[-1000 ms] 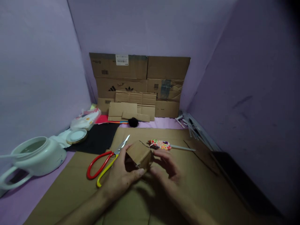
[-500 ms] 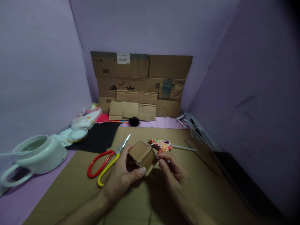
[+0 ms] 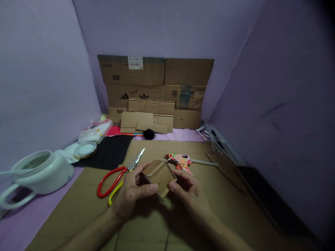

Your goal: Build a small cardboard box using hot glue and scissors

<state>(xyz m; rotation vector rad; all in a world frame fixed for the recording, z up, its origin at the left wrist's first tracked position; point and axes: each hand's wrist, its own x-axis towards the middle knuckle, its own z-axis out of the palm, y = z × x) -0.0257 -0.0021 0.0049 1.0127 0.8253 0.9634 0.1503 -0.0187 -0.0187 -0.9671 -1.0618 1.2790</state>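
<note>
left hand: left hand (image 3: 131,197) wrapped around the left side of a small cardboard box (image 3: 159,175), thumb pressed on its near edge, fingers curled behind it
right hand: right hand (image 3: 190,195) pinching the right near corner of the small cardboard box, thumb on the front face, other fingers tucked under and behind
box: held just above the cardboard sheet (image 3: 230,216), tilted, between both hands, centre of view; a dark open side faces left toward the left palm
scissors: red and yellow handled scissors (image 3: 119,176) lying flat on the cardboard sheet, just left of the left hand, blades pointing up-right
glue gun: patterned glue gun (image 3: 180,160) on the sheet just behind the box, a glue stick poking out to the right
pot: white pot (image 3: 39,174) with handle at far left on the purple floor, a round lid (image 3: 85,150) near it
black sheet: black sheet (image 3: 112,153) between lid and cardboard sheet
back wall: flattened cardboard boxes (image 3: 157,90) leaning upright, smaller cut pieces in front, a small black object (image 3: 149,134) at their foot
right side: bundle of pale strips (image 3: 217,139) along the wall
plastic bag: plastic bag (image 3: 95,129) behind the lid
</note>
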